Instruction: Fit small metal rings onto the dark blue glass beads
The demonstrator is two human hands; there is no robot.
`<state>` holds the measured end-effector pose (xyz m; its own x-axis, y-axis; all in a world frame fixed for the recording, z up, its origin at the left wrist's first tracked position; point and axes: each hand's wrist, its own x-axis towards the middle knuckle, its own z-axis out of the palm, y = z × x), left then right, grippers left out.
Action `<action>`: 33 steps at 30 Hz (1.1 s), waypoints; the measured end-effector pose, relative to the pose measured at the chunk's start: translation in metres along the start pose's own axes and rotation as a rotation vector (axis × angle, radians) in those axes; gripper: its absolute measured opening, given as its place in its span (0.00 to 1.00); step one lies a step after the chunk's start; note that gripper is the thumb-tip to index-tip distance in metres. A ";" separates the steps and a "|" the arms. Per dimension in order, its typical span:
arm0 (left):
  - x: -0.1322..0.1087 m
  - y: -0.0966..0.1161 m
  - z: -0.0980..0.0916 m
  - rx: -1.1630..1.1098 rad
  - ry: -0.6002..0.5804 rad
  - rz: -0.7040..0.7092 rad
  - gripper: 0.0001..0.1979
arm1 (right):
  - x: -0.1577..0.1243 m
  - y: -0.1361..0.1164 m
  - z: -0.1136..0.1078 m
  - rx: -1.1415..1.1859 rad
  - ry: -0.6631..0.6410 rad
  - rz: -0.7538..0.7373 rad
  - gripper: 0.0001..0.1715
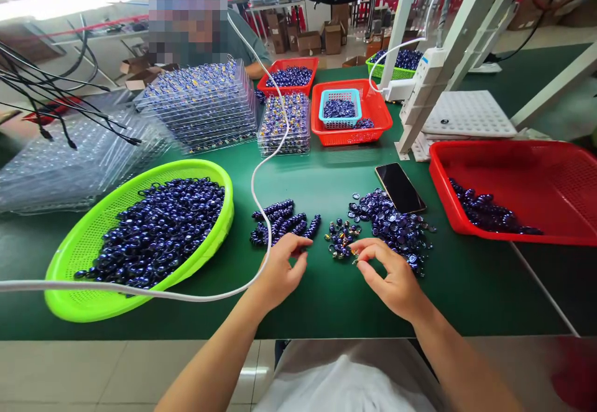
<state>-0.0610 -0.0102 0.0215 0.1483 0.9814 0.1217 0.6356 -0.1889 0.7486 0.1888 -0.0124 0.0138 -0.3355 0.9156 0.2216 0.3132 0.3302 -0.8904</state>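
My left hand point(283, 270) is closed in a loose pinch above the green table, with a small dark piece point(306, 248) at its fingertips, too small to name. Just beyond it lie rows of shiny dark-blue round parts point(282, 220). My right hand point(390, 278) has its thumb and forefinger nearly together at the near edge of a small pile of blue and gold parts point(342, 236). Whatever those fingertips hold is too small to make out. A larger heap of dark-blue caps point(401, 231) spreads behind and beside my right hand.
A green basket point(222, 213) of dark-blue ring-like parts stands left, crossed by a white cable point(186, 297). A phone point(400, 187) touches the cap heap. A red basket point(536, 236) is at right. Stacked clear trays point(219, 126) stand before a person point(247, 38) across the table.
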 end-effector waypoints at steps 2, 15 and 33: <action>0.001 0.014 0.007 -0.319 -0.090 -0.075 0.10 | -0.001 -0.004 0.000 0.064 -0.055 -0.015 0.05; 0.032 0.048 0.040 -0.811 -0.110 -0.296 0.11 | 0.000 0.004 0.007 -0.270 0.161 -0.414 0.17; 0.031 0.023 0.053 -0.310 -0.106 0.426 0.12 | 0.003 -0.004 -0.007 0.076 0.061 0.144 0.06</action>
<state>-0.0020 0.0140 0.0084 0.4298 0.8085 0.4021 0.2515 -0.5349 0.8067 0.1932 -0.0094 0.0209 -0.2371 0.9651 0.1114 0.2854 0.1788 -0.9416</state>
